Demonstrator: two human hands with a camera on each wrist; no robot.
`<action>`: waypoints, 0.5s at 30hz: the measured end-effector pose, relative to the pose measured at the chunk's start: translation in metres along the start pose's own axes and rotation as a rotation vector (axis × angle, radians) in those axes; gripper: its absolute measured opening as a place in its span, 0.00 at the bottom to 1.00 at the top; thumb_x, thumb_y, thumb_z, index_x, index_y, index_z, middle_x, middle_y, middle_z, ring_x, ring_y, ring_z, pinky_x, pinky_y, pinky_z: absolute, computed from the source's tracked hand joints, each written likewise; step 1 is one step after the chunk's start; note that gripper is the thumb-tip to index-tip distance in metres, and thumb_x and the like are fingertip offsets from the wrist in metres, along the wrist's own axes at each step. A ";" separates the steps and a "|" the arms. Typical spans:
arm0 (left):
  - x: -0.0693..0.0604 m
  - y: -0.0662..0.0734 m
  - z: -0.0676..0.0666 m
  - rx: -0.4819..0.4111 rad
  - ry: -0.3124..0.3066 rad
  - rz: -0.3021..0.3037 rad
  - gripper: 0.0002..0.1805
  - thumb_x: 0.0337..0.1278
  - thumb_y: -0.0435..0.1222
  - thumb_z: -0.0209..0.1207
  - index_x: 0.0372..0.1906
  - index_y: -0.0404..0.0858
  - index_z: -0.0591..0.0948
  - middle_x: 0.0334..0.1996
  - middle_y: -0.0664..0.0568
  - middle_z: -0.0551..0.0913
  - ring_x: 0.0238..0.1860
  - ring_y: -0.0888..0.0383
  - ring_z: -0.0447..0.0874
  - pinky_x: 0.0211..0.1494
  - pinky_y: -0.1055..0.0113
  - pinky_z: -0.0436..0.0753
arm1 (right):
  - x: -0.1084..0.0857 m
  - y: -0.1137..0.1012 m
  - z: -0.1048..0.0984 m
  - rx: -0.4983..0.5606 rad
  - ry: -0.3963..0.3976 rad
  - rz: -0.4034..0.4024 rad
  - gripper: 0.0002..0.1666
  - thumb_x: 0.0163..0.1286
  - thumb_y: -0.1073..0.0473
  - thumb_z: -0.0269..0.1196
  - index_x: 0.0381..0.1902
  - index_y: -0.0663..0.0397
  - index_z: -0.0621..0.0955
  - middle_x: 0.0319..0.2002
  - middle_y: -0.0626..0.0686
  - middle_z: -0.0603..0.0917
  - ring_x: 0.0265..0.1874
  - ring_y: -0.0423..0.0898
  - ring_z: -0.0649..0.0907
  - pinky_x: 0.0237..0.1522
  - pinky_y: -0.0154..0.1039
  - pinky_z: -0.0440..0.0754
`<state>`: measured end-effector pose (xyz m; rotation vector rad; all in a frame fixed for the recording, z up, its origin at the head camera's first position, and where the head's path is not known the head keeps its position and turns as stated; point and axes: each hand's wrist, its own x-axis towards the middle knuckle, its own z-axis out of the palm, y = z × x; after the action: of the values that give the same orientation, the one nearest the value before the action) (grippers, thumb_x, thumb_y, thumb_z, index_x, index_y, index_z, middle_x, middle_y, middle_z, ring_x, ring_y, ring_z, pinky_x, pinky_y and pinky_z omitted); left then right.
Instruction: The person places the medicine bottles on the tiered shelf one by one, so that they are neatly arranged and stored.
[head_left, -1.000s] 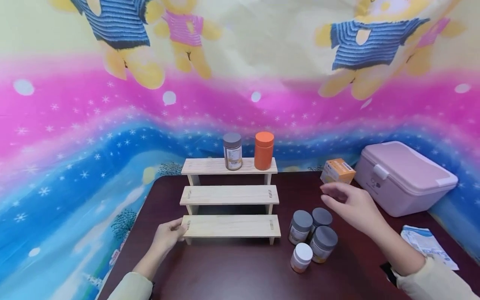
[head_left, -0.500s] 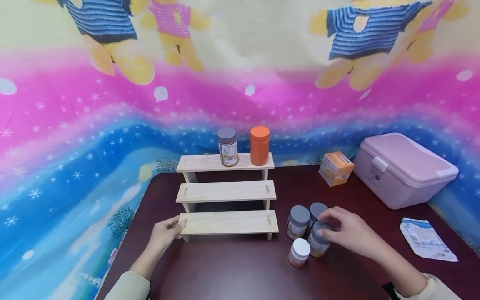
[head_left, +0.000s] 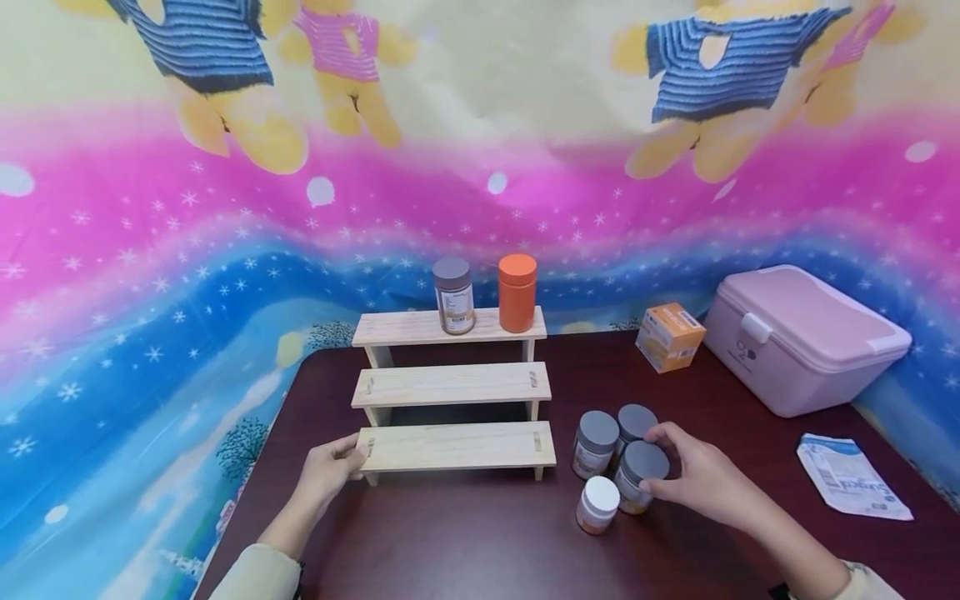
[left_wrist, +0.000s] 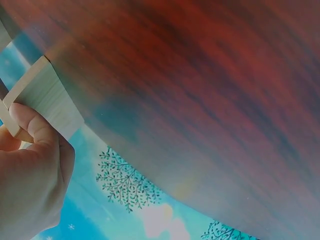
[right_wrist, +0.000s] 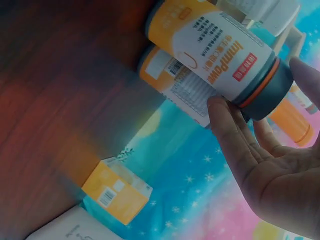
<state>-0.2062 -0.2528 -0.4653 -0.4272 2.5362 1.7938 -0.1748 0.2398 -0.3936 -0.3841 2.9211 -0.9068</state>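
At the left end of the lowest board of a three-step wooden rack (head_left: 457,446), my left hand (head_left: 326,473) pinches the board's edge between thumb and fingers. My right hand (head_left: 701,479) has its thumb and fingers round the lid of a grey-lidded jar (head_left: 643,461), which stands on the table. In the right wrist view this jar (right_wrist: 220,50) shows an orange and white label. Two more grey-lidded jars (head_left: 597,433) and a small white-capped bottle (head_left: 599,498) stand close beside it. On the top step are a grey-lidded jar (head_left: 453,296) and an orange bottle (head_left: 517,292).
An orange and white carton (head_left: 670,337) stands behind my right hand, beside a lidded pink box (head_left: 806,342). A white and blue packet (head_left: 853,479) lies at the right of the dark table (head_left: 450,542). A printed cloth (head_left: 480,167) hangs behind.
My right hand has come down and left from above the table onto the grey-lidded jar and taken hold of its lid. The left hand stays on the rack. The head view has shifted slightly.
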 end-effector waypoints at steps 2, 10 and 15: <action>0.000 -0.001 0.000 0.004 -0.003 -0.001 0.24 0.59 0.30 0.57 0.59 0.23 0.71 0.42 0.31 0.81 0.28 0.61 0.81 0.32 0.69 0.83 | -0.003 0.001 0.004 0.009 0.013 0.006 0.38 0.48 0.46 0.74 0.52 0.54 0.72 0.48 0.53 0.79 0.43 0.48 0.79 0.40 0.43 0.81; 0.000 -0.001 -0.001 0.008 -0.007 0.015 0.24 0.61 0.32 0.57 0.60 0.23 0.71 0.43 0.30 0.81 0.29 0.61 0.81 0.33 0.69 0.84 | -0.006 0.008 0.016 -0.013 0.079 0.065 0.40 0.47 0.40 0.73 0.54 0.53 0.73 0.39 0.49 0.82 0.36 0.43 0.78 0.30 0.34 0.76; 0.000 -0.001 0.000 -0.002 -0.008 0.006 0.24 0.60 0.30 0.57 0.59 0.23 0.71 0.43 0.30 0.81 0.29 0.61 0.81 0.32 0.70 0.84 | -0.009 0.005 0.008 -0.031 0.079 0.102 0.42 0.46 0.36 0.72 0.54 0.53 0.75 0.39 0.49 0.82 0.36 0.43 0.78 0.28 0.34 0.75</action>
<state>-0.2062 -0.2534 -0.4661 -0.4128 2.5330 1.7968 -0.1662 0.2412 -0.4033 -0.2034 2.9971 -0.8836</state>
